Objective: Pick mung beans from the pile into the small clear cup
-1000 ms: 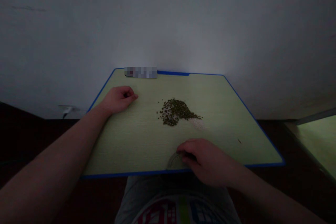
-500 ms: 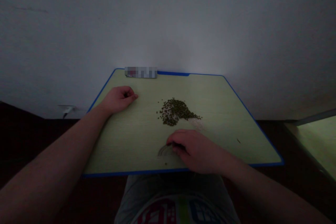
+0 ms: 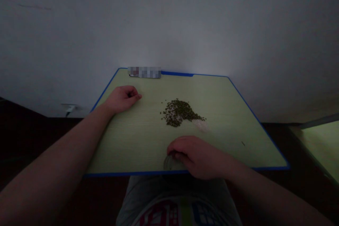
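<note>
Right now, at the lower centre of the frame, we have our right hand (image 3: 194, 157) pinching the clear, round-edged object (image 3: 167, 163) between thumb and fingers, close to the near edge of the pale surface (image 3: 127, 144). We cannot tell its full shape, as our fingers hide much of it. At left of centre, our left hand (image 3: 123, 99) rests on the surface, its grip curled closed with the thumb pressed to the fingers; we see nothing held there. Between our hands and slightly farther off, the heap of small green grains (image 3: 182, 110) lies at the middle of the frame, with a few loose grains scattered around its left side. Against its lower right side we have the patch of whitish grains (image 3: 200, 124). Toward the right of the frame, a thin dark sliver (image 3: 243, 143) lies by itself, well apart from the heap. At the far edge, in the upper left part of the surface, sits a blurred-out flat item (image 3: 144, 72), near the pale wall (image 3: 169, 24).
</note>
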The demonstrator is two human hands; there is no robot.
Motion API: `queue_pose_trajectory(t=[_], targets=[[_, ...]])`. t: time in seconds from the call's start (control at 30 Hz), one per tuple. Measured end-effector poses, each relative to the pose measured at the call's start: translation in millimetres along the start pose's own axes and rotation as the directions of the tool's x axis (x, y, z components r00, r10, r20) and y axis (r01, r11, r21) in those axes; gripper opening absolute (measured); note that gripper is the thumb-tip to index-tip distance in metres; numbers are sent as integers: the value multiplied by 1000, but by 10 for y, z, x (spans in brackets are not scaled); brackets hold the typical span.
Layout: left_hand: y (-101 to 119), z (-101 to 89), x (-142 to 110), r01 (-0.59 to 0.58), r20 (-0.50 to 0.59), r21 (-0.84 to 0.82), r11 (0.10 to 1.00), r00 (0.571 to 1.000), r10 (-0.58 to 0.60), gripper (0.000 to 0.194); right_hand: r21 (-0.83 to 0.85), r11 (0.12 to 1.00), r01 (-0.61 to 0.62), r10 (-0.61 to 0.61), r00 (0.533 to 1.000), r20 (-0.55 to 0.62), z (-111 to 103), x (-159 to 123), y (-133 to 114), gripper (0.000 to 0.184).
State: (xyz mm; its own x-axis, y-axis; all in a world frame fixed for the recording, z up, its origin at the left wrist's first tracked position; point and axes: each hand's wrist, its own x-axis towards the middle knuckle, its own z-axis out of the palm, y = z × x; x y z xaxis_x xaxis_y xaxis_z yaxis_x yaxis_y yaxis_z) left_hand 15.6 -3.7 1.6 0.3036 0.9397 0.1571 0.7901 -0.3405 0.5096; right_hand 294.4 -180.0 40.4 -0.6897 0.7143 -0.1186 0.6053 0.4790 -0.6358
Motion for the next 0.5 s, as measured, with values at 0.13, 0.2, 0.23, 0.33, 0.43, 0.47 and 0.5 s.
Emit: queue_pose_trajectory(t=[0.13, 0.2, 0.23, 0.33, 0.43, 0.47, 0.5], targets=[[-16, 8, 4, -16, -5, 6, 1000, 1000, 16, 31, 8, 999, -37, 37, 999, -7, -2, -68, 2, 25], [-16, 9, 6, -8, -9, 12, 1000, 1000, 9, 31, 14, 999, -45, 45, 999, -19, 1, -107, 6, 24], [-13, 8, 6, -5, -11, 15, 1000, 1000, 5, 31, 21, 999, -48, 48, 999, -25, 2, -127, 9, 25], [-3, 3, 4, 2, -7, 21, 1000, 1000, -2, 31, 36, 997, -63, 64, 997, -42, 3, -183, 20, 25], [-6, 3, 4, 12, -1, 17, 1000, 1000, -12, 31, 40, 995, -86, 88, 994, -60, 6, -228, 29, 24], [-9, 5, 4, 14, -1, 12, 1000, 1000, -14, 31, 45, 995, -93, 96, 993, -63, 9, -242, 31, 23], [-13, 6, 5, 13, -2, 9, 1000, 1000, -13, 31, 50, 994, -102, 105, 992, -64, 11, -257, 32, 23]])
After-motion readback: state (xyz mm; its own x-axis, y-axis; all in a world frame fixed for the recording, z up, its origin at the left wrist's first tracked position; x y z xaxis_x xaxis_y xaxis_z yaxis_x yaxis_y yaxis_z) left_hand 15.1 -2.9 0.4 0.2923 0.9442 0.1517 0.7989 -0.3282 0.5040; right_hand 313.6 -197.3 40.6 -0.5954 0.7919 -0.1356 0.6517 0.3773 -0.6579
